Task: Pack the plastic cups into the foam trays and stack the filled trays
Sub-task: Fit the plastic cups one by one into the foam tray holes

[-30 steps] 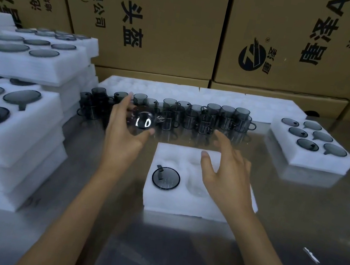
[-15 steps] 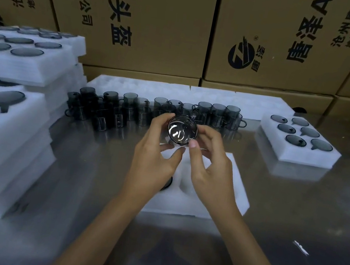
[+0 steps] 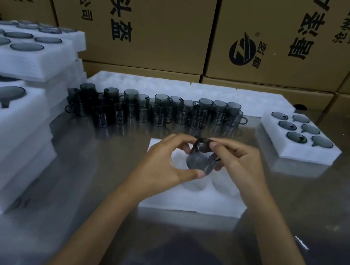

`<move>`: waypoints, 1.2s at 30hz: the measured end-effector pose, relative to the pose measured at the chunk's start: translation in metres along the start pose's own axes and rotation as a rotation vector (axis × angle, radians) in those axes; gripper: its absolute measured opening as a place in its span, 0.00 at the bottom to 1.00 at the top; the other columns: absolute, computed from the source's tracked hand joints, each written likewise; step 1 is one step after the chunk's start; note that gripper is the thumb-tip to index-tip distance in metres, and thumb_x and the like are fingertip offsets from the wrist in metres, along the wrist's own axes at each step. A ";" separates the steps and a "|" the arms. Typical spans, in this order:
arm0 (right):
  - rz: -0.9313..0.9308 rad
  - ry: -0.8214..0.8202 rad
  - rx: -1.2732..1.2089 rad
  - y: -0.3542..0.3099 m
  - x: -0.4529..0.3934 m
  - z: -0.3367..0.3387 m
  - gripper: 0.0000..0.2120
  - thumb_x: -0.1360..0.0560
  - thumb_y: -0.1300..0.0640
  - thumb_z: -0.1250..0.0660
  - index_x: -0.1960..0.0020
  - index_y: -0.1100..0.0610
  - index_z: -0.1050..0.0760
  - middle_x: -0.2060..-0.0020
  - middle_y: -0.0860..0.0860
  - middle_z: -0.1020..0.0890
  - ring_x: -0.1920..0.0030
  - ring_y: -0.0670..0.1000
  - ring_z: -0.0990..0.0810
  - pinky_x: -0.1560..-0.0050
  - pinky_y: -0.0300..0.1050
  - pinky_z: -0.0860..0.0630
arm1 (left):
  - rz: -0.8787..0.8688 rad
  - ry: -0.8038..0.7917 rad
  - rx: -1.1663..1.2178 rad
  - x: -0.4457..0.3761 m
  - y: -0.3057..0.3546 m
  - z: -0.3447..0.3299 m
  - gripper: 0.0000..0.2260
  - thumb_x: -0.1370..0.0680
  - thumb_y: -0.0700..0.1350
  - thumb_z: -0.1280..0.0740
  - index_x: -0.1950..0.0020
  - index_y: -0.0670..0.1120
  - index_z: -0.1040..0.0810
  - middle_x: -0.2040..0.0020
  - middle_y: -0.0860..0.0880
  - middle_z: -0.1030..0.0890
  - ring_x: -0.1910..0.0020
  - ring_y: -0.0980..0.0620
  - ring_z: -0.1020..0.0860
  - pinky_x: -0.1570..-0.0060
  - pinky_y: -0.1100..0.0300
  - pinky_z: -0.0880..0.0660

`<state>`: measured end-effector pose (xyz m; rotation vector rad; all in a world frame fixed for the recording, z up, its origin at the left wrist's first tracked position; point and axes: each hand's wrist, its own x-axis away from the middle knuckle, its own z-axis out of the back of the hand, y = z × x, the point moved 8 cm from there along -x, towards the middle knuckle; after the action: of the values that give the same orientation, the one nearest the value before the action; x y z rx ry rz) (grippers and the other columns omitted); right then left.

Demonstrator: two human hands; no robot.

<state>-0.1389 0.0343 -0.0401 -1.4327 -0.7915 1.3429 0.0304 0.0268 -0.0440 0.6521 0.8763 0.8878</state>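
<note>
Head view, entries from largest to smallest. Cardboard cartons (image 3: 156,14): printed, walled up behind the desk (image 3: 293,219). Desk: glossy, reflective surface carrying all stock. Filled foam trays (image 3: 9,129): stacked at the left, dark cups seated in their pockets. Filled six-pocket tray (image 3: 297,149): alone at the right. Working foam tray (image 3: 193,199): directly under the hands, several pockets visibly vacant; the hands hide the rest. Loose cups (image 3: 157,109): a crowded row of smoky plastic mugs with handles, behind the working tray.

Left hand (image 3: 164,165): fingers curled round the held cup (image 3: 199,161), thumb under it. Right hand (image 3: 240,163): fingertips pinching the same cup at its upper edge and handle side. The cup hangs tilted just above the tray, touching no foam.

Handling note, as a judgement: turn the cup so its handle meets the pocket's notch, lower it level, then press evenly until the rim sits flush; a skewed entry would likely tear the foam.
</note>
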 end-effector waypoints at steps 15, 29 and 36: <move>-0.071 -0.213 0.143 0.014 0.005 -0.017 0.09 0.24 0.64 0.29 0.57 0.52 0.14 0.63 0.48 0.13 0.66 0.41 0.19 0.69 0.34 0.26 | 0.161 -0.033 0.174 -0.003 -0.024 0.013 0.04 0.22 0.39 0.30 0.50 0.47 0.18 0.54 0.56 0.16 0.49 0.57 0.19 0.42 0.61 0.26; 0.011 -0.298 0.690 0.029 0.002 -0.011 0.08 0.24 0.45 0.30 0.45 0.39 0.19 0.41 0.35 0.23 0.35 0.41 0.35 0.35 0.42 0.45 | 0.180 -0.189 -0.022 -0.001 -0.036 0.001 0.12 0.26 0.50 0.26 0.43 0.55 0.22 0.39 0.59 0.23 0.35 0.61 0.29 0.33 0.62 0.35; -0.101 -0.340 0.816 0.044 0.003 -0.006 0.25 0.27 0.35 0.32 0.31 0.34 0.31 0.25 0.36 0.39 0.26 0.36 0.51 0.30 0.48 0.56 | 0.287 -0.193 -0.184 0.001 -0.051 0.000 0.30 0.27 0.54 0.25 0.28 0.60 0.33 0.22 0.57 0.42 0.23 0.60 0.49 0.24 0.55 0.51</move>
<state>-0.1396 0.0224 -0.0827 -0.5281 -0.4218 1.5927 0.0507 0.0031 -0.0844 0.6999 0.5274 1.1278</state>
